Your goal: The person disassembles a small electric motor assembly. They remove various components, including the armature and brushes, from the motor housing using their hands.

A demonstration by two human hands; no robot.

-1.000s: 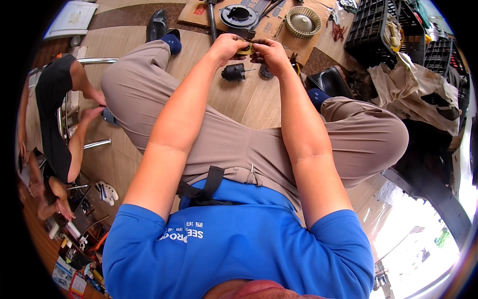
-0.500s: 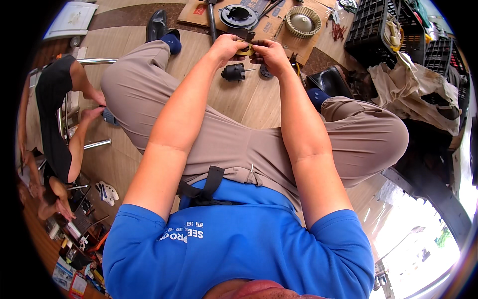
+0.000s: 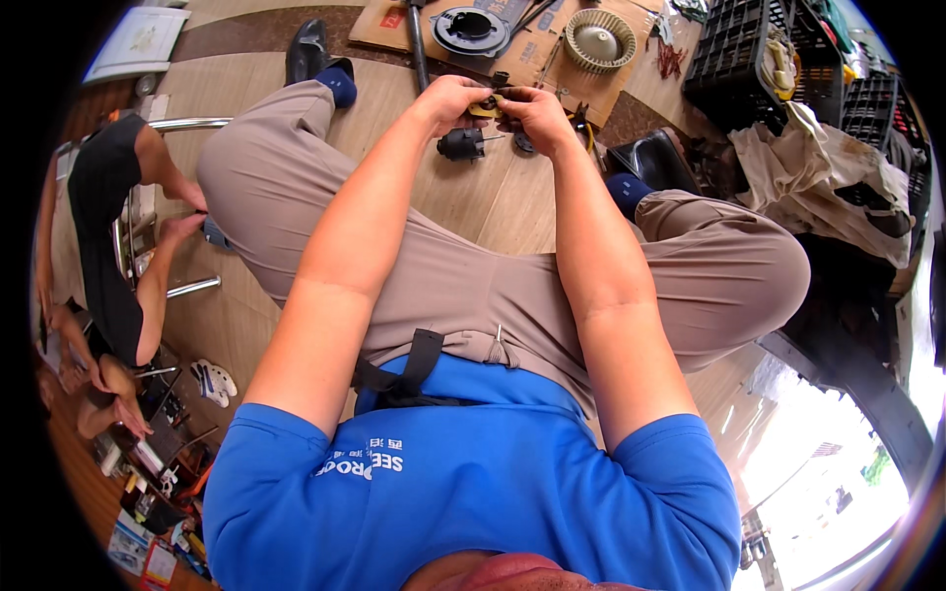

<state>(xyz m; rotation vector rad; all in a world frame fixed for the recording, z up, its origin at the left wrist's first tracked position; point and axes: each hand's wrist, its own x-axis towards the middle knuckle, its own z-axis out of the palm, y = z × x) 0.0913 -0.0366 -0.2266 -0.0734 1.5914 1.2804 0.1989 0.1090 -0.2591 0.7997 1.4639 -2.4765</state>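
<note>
Two hands pinch a small yellow part above a wooden floor.

The left hand [image 3: 448, 98] and right hand [image 3: 532, 110] meet fingertip to fingertip, both curled tight around the small yellow-and-black part [image 3: 488, 105], which is probably a fitting, though it is too small to tell. Just below it, a black motor [image 3: 461, 145] lies on the floor [image 3: 512, 197], near a flattened cardboard sheet [image 3: 537, 59].
</note>
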